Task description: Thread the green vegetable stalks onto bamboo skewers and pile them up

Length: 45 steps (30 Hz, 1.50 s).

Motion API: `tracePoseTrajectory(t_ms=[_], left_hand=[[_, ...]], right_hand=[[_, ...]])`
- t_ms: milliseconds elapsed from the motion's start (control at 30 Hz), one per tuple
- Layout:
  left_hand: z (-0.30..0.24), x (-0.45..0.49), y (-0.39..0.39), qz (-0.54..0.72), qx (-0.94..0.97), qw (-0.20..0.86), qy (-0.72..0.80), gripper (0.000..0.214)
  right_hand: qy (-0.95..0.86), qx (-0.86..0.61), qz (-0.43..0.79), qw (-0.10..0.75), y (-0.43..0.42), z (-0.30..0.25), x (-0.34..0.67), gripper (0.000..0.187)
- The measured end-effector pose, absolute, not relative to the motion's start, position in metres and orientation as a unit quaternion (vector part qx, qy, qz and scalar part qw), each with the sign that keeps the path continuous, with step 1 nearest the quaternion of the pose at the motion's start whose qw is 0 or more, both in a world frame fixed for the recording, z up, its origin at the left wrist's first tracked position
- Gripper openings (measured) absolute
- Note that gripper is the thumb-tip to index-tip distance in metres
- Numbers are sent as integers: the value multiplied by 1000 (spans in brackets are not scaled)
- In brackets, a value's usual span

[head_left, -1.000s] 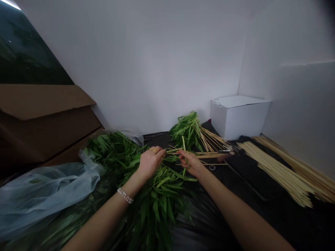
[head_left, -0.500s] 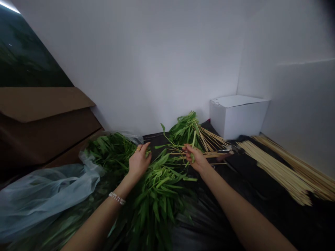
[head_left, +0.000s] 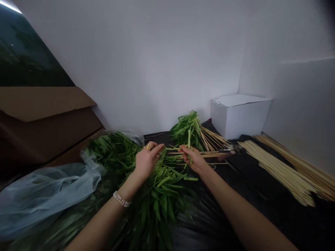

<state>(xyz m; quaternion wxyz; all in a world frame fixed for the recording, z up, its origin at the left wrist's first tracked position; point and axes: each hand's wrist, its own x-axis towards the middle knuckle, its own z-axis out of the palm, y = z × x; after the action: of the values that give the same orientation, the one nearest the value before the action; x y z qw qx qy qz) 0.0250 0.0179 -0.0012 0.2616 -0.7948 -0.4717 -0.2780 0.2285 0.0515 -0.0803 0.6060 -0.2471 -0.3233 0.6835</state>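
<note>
My right hand (head_left: 193,158) is closed around pieces of water spinach stem; one thick pale-green piece (head_left: 189,137) stands upright from the fingers. A thin stem (head_left: 172,149) stretches from it leftward to the fingertips of my left hand (head_left: 148,160), which are pinched together at its end. Below both hands lies a loose heap of water spinach (head_left: 162,195) with long narrow leaves. Just behind my right hand is a leafy bundle (head_left: 184,129) with thin wooden skewers (head_left: 210,137) fanning out to its right.
At left, more greens (head_left: 111,150) spill from a clear plastic bag (head_left: 52,195) beside a brown cardboard box (head_left: 47,129). A white box (head_left: 240,116) stands by the wall. Bundled sticks (head_left: 280,170) lie at right on black sheeting (head_left: 209,216), near a tool (head_left: 227,153) I cannot make out.
My left hand has moved right, toward my right hand, and its fingertips now meet the thin stem. The leafy tip that rose above that stem no longer shows. My right hand has shifted slightly left.
</note>
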Motion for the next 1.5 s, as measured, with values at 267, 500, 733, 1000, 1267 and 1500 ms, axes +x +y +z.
tracePoseTrajectory(t_ms=[267,500,733,1000,1267,1500], left_hand=[[-9,29,19,-168,-828,311,-435,24],[-8,24,15,-172,-844,275,-428,19],[-7,27,12,-206,-849,230,-429,28],[-13,27,15,-182,-849,252,-428,22],[-3,37,16,-253,-789,120,-547,23],[15,27,37,-448,-655,-47,-606,24]], right_hand=[[-339,-238,690,593,47,-77,223,31],[-301,-224,703,604,52,-80,228,31],[-312,-233,701,597,48,-79,225,31],[-348,-247,685,591,46,-77,225,32],[-336,-238,701,582,40,-76,216,28],[-248,-218,708,624,56,-77,230,24]])
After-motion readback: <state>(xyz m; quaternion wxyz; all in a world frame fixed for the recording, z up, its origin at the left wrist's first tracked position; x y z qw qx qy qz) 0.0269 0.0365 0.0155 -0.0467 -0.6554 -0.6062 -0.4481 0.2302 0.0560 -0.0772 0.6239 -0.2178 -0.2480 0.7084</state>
